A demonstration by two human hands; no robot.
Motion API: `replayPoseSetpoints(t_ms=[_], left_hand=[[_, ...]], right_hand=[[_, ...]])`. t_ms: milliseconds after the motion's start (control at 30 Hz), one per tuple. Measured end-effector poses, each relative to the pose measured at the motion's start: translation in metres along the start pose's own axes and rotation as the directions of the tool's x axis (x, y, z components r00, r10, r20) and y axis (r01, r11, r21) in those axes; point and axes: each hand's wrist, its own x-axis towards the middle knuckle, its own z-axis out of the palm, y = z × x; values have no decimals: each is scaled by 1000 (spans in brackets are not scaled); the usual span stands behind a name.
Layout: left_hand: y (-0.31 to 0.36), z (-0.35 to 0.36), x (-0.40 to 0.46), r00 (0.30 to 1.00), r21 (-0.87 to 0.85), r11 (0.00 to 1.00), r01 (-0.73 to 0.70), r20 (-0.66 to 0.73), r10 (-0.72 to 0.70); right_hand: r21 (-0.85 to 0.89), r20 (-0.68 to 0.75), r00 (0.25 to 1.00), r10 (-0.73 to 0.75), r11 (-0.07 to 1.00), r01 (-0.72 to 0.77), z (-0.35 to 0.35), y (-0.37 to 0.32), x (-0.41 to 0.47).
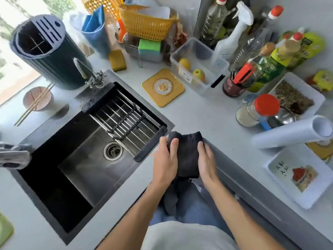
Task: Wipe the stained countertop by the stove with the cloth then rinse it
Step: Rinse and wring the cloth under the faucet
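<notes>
Left hand [164, 159] and right hand [207, 159] both gripped the dark cloth [187, 152], one on each side. It hung at the tabletop [198, 114] edge, just right of the black sink [54, 204].

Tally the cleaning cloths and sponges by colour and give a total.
Dark cloth, held in both hands: 1
Blue cloth, standing by the yellow basket: 1
Yellow sponge, on the counter: 1
Green-and-blue sponge, in the holder: 1
Total: 4
</notes>
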Motion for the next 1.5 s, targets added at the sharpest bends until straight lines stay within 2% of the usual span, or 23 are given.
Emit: replayPoseSetpoints(t_ms=[100, 200, 300, 500, 600, 800, 900, 967, 1033, 1100, 1167, 1233, 1333, 1433, 1500], left_hand=[[12, 38, 13, 1000, -2, 1000, 27, -12, -27], [11, 65, 28, 987, -67, 986, 152, -46, -155], [11, 79, 47, 969, -86, 966, 243, -15, -245], [20, 94, 107, 965, -92, 961, 263, 32, -261], [19, 102, 138, 970, -21, 971, 239, 41, -238], [9, 111, 160, 971, 118, 966, 232, -90, -222], [6, 113, 151, 989, 279, 950, 138, -87, -119], [2, 114, 143, 999, 448, 894, -8, -26, 22], [0, 113, 140, 979, 575, 792, -206, 122, 165], [-7, 113, 143, 911, 625, 668, -403, 341, 231], [-15, 110, 146, 866, 667, 575, -474, 472, 166], [-23, 104, 148, 858, 720, 497, -485, 501, 111], [-28, 99, 152, 846, 754, 405, -517, 520, 113], [-26, 96, 153, 845, 769, 385, -510, 531, 59], [-22, 97, 151, 837, 751, 419, -511, 545, 44]], right_hand=[[-74, 49, 997, -63, 995, 66, -36, -9, 33], [-181, 55, 989, -141, 972, 148, -62, -13, 62], [-226, 56, 983, -173, 957, 181, -77, -17, 89], [-192, 80, 985, -153, 967, 166, -83, -24, 138], [-218, 58, 985, -162, 961, 171, -77, -26, 164], [-412, 69, 972, -225, 881, 233, -63, -22, 189], [-534, 70, 940, -333, 784, 317, -57, -16, 185], [-651, 74, 890, -451, 654, 385, -52, -10, 178], [-724, 148, 831, -536, 514, 461, -45, -5, 174], [-762, 282, 810, -514, 394, 514, -40, 1, 175], [-806, 355, 831, -428, 310, 504, -40, 9, 180], [-843, 366, 839, -403, 237, 482, -46, 15, 185], [-857, 379, 832, -406, 187, 481, -54, 20, 191], [-866, 387, 853, -351, 178, 467, -53, 20, 192], [-856, 398, 853, -337, 199, 477, -51, 19, 190]])
